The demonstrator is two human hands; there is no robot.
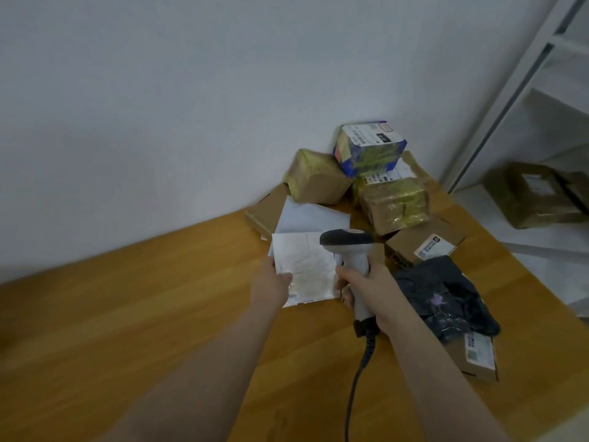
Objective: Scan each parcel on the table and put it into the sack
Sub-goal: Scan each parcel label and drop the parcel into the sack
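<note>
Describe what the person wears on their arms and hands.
The left hand and right hand are bare: no gloves, rings or watch visible. The left forearm and right forearm are uncovered too; no sleeve shows within the frame.

Plain white wall behind a wooden table; white shelving at right.

Bare forearms; bare left hand; right hand likewise.
</note>
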